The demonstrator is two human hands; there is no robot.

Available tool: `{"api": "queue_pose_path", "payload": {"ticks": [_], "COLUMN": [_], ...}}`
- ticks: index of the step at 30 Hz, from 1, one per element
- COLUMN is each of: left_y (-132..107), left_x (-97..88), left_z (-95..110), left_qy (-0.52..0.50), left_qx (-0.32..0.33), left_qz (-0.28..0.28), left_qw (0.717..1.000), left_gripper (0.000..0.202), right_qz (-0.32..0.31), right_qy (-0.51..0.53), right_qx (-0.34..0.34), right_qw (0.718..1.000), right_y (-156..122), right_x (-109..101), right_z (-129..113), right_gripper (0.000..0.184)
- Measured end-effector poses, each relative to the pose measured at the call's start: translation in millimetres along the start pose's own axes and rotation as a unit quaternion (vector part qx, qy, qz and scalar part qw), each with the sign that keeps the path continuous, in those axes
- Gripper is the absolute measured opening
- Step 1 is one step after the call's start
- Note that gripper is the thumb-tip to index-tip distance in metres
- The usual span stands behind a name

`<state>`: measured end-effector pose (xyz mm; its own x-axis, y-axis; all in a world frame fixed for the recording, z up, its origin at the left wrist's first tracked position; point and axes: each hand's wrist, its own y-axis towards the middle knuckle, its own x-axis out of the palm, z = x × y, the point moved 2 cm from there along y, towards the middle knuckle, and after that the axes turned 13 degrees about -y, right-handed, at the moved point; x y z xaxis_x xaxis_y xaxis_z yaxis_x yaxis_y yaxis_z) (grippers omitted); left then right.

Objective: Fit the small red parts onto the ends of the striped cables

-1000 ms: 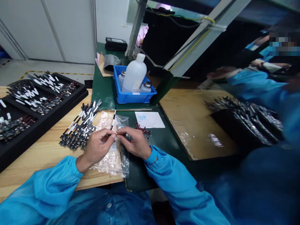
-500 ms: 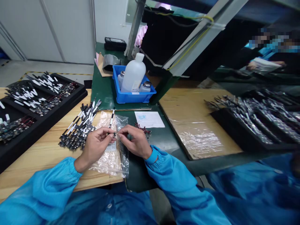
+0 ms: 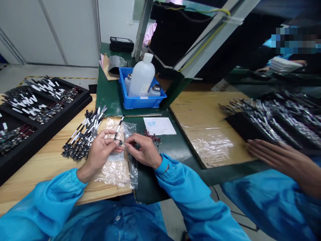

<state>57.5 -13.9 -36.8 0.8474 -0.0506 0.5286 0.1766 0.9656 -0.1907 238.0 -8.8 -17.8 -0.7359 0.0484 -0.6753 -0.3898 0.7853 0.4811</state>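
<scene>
Flex strip (image 3: pixel 118 129): small board at its near end, pinched between the fingertips of left hand (image 3: pixel 99 154) and right hand (image 3: pixel 144 150), over a clear bag (image 3: pixel 114 169). Step, by appearance: fingertip work on the board end, which calls for a light, steady pinch. Black tray (image 3: pixel 54 122): rows of like strips. Blue bin (image 3: pixel 140 102): white bottle (image 3: pixel 141 77), two small capped jars.

Nothing can be read: the white sheet (image 3: pixel 159 126) and the bottle's label (image 3: pixel 143 91) carry print too small and blurred.
</scene>
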Motion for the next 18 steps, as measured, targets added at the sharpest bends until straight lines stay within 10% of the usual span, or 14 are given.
{"api": "queue_pose_path", "payload": {"ticks": [18], "left_y": [-1.8], "left_x": [0.3], "left_z": [-0.1], "left_qy": [0.055], "left_qx": [-0.023], "left_qz": [0.0], "left_qw": [0.998], "left_gripper": [0.048], "right_qz": [-0.004], "right_qy": [-0.008], "right_qx": [0.008], "right_qw": [1.0], "right_y": [-1.6], "right_x": [-1.2], "right_z": [4.8], "right_gripper": [0.012]}}
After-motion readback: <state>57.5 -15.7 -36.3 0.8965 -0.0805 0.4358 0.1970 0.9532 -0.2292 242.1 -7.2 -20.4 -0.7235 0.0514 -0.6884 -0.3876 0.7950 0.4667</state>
